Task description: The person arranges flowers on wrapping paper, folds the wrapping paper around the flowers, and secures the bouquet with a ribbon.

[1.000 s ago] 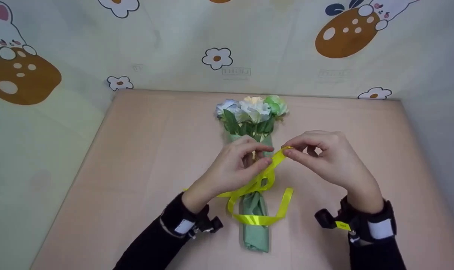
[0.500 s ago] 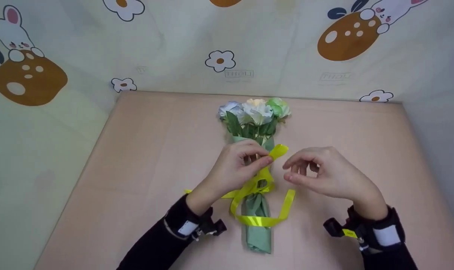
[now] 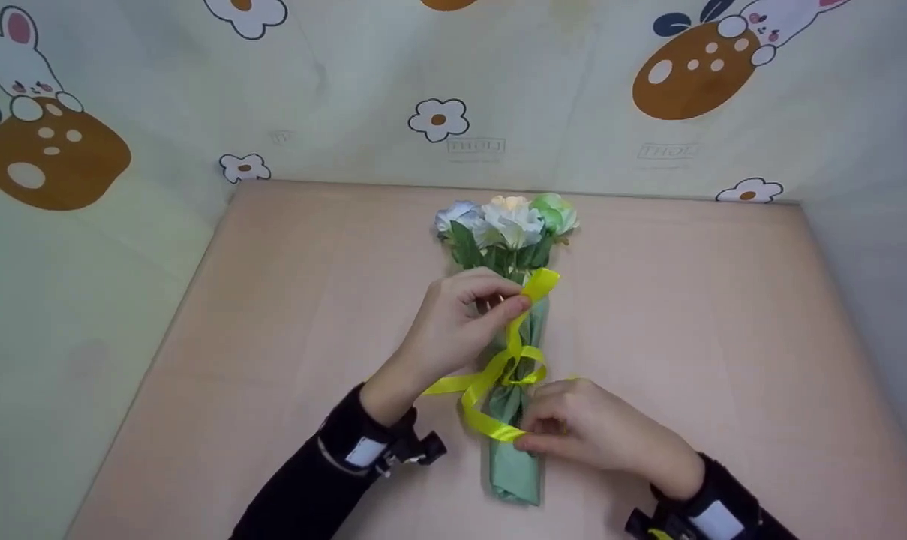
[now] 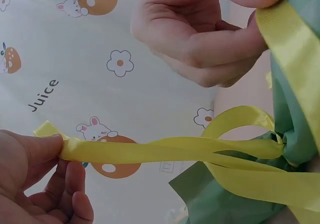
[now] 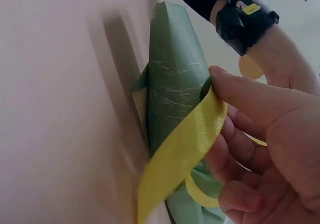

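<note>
A bouquet of blue, white and green flowers [image 3: 515, 225] lies on the table, stems wrapped in green paper [image 3: 515, 480]. Round its middle runs a yellow ribbon [image 3: 491, 375], with a loop at the right of the tie. Over the upper wrap, my left hand [image 3: 461, 322] pinches one ribbon length near its end, pulled taut from the tie in the left wrist view. Lower down, my right hand [image 3: 599, 427] pinches another length of ribbon between thumb and fingers, beside the wrapped stems. The right wrist view shows this ribbon [image 5: 182, 144] crossing the green wrap.
The table [image 3: 333, 300] has a pinkish-beige cover. A patterned cloth [image 3: 333, 90] with rabbits, oranges and flowers stands behind and along the left side. Each wrist wears a black strap with a small camera [image 3: 423, 450].
My right hand let go of the upper ribbon end, moved down and left, and took hold of the lower ribbon. My left hand shifted slightly up and left, still pinching the ribbon.
</note>
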`<state>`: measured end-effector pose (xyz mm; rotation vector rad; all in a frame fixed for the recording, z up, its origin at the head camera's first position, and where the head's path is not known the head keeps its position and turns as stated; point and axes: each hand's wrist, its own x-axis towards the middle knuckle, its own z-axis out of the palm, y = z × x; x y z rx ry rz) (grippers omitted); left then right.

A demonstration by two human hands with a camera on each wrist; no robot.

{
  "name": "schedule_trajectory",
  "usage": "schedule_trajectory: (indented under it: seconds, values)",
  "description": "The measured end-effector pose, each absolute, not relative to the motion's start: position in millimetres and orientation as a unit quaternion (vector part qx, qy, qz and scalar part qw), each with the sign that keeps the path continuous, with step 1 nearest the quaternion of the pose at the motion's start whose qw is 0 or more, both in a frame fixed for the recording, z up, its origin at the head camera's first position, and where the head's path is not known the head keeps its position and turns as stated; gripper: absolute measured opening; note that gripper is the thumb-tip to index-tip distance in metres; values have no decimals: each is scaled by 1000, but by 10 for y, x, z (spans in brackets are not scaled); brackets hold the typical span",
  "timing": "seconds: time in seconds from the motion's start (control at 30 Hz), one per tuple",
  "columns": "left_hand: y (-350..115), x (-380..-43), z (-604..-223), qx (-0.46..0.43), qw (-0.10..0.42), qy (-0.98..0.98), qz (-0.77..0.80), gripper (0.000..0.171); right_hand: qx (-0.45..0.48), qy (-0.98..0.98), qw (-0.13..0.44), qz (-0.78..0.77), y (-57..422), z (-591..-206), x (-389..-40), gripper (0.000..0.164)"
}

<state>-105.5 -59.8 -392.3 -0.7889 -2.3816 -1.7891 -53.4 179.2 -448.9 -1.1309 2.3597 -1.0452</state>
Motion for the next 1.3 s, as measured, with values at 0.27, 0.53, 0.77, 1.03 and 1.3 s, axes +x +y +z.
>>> schedule_trajectory:
  seconds: [0.27,0.53,0.77,1.03,1.3]
  values:
    - [-661,-1074,-3878,-247,33,-774,-582,9,-321,866,156,-351,2368,-4282,-695,4]
    - [-670,-1081,-3857,-240,4,-779,-580,10,-243,924,101,-278,2900,-4347,-794,9]
    - [-670,-1081,-3855,-241,-19,-779,-578,10,-209,948,124,-204,2849,-4411,-767,17]
    - [-666,-1053,-3824,-252,-31,-783,-567,9,-336,901,164,-220,2271,-4425,-579,22]
    - [-689,-993,-3738,-296,-53,-797,-524,12,-351,895,162,-223,2027,-4552,-578,20]
